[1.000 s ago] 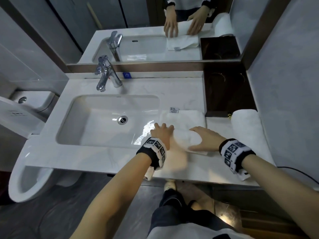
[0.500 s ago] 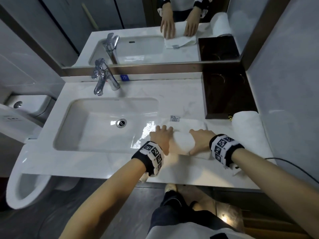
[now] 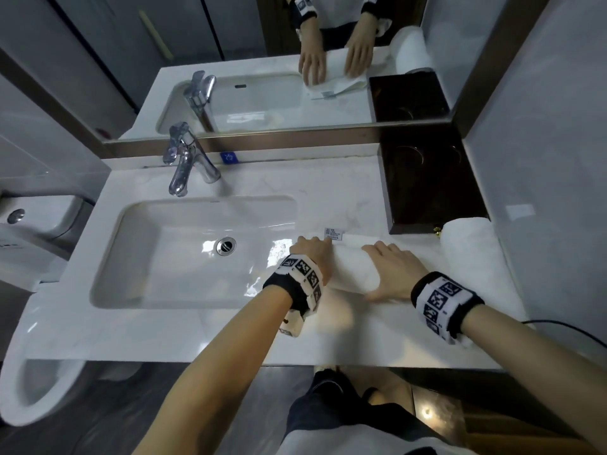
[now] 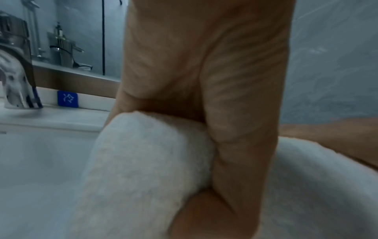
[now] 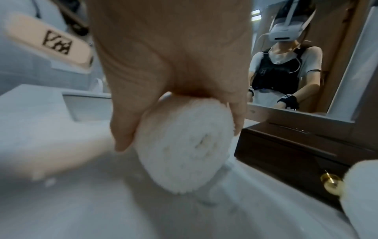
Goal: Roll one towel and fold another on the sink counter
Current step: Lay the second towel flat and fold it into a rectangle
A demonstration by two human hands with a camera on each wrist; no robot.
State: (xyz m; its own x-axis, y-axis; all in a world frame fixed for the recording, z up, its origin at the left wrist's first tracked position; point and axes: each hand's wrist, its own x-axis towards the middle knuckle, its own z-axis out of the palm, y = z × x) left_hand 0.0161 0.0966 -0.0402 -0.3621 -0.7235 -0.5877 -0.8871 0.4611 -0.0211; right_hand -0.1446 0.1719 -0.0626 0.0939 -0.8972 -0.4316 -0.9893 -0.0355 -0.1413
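Hands, left point(image 3: 312, 254) and right point(image 3: 391, 274), wrap the towel roll point(image 3: 353, 274), whose spiral end only the right wrist view shows.

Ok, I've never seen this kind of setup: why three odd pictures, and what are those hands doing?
No machine here: a person wears one head camera and one on each wrist band. The head view looks down on a white marble sink counter. Both hands press on a half-rolled white terry towel: left hand at its sink end, right hand at the other. The wrist views show each hand's fingers curved over that roll. A second rolled white towel lies right, beside a dark wooden box.
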